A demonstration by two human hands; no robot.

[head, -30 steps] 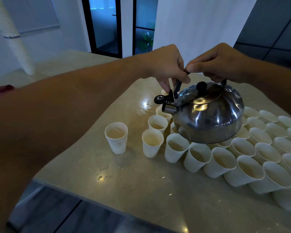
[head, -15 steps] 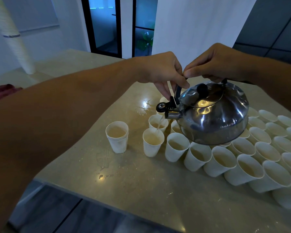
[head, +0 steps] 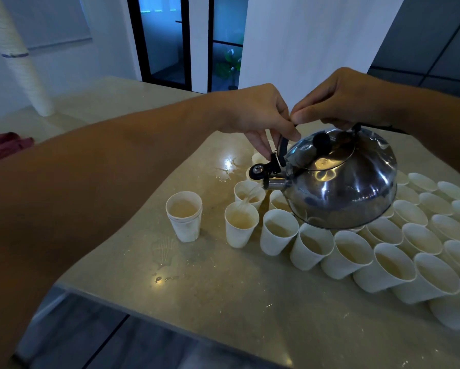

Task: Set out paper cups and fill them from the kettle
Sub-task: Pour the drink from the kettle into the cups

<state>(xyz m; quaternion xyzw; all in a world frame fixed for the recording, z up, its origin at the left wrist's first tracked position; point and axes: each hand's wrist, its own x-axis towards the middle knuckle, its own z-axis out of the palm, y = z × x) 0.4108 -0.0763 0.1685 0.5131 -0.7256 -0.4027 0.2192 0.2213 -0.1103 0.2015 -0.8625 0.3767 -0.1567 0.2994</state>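
- The kettle (head: 340,179) hung in the air over the cups, tilted to the left with its spout (head: 275,183) lowest and the black spout cap (head: 258,170) flipped up.
- A thin stream (head: 246,199) ran from the spout into one cup (head: 240,225) in the near row, second from the left end; the liquid in it looked pale.
- The right hand (head: 340,98) was over the top of the kettle, fingers curled round its black handle (head: 283,146) with the thumb tip pressed forward.
- The left hand (head: 255,111) came in from the left, fingers curled down on the front end of the handle, one fingertip resting at the cap's lever just above the spout.
- The two thumbs met above the handle.
- One stacked cup (head: 184,215) stood apart at the left, also holding liquid.
- The filled row (head: 343,254) ran rightward from the cup being filled, cups touching rim to rim, each with liquid inside.
- More cups (head: 436,209) in several rows lay behind and to the right, partly under the kettle; how full they were could not be told.
- All stood on a beige stone tabletop (head: 223,302), wet with small spills (head: 227,166) beyond the spout.
- A tall stack of cups (head: 18,57) leaned at the far left, and a red cloth (head: 2,146) lay at the left edge.
- Dark-framed glass doors (head: 170,41) and a white panel (head: 316,43) stood behind.
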